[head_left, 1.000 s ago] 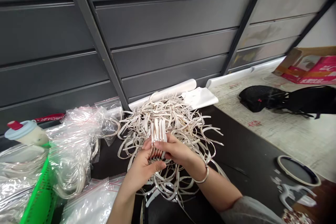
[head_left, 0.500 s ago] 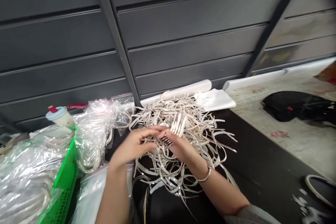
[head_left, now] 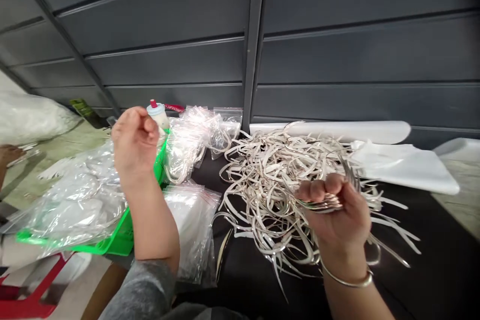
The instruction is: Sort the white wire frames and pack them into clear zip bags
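My right hand is closed around a bundle of thin, curved silvery metal bands, whose ends rise past the thumb. It is over the right part of a tangled heap of the same kind of bands on the black tabletop. A metal bangle circles the right wrist. My left hand is raised at the left, above the plastic-wrapped goods, its fingers curled in and no object visible in them. Behind it stands a cup with a light blue lid.
Clear bags lie in and over a green basket. Filled zip bags and a stack of flat bags are beside it. White rolled sheeting lies along the dark panel wall. At far left, another person's hand holds pale strips.
My hands have moved apart: the left went up and left, away from the bundle, while the right keeps the bands. The view has turned to the left.
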Available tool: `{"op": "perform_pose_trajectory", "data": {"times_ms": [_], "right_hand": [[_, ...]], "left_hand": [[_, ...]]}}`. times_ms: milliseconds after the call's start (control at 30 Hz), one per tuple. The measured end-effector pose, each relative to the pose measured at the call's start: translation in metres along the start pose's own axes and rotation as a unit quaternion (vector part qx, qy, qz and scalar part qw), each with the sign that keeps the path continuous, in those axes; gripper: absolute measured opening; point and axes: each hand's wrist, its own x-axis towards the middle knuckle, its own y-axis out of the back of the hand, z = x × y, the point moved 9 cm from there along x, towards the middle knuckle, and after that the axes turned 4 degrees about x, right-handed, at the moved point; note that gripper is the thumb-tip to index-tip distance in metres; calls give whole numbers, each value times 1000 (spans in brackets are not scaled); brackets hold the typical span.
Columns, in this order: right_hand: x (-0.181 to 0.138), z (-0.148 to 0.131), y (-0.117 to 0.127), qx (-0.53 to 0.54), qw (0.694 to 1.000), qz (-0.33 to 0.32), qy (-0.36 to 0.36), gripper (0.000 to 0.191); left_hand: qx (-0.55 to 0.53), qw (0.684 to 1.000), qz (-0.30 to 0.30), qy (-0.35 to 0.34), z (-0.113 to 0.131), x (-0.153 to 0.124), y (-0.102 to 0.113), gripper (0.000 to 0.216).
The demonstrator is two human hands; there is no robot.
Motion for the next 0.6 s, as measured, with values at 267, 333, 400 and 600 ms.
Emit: {"op": "perform_pose_trajectory", "data": {"times_ms": [267,333,400,600], "right_hand": [[-5,4,-5,-37,999,-18,-25,19],[-5,4,-6,-32,999,-13,-28,19],[-4,4,-4,-15,999,-5,-32,19],[0,12,6,-10,998,36,-56,26]], "left_hand": [[375,838,-258,302,-128,-82,47,28],[430,782,-293,344,-159,-110,53,32],[473,744,-309,355,-180,-131,58,36],[577,709,-266,304,-201,-159,71,32]]}}
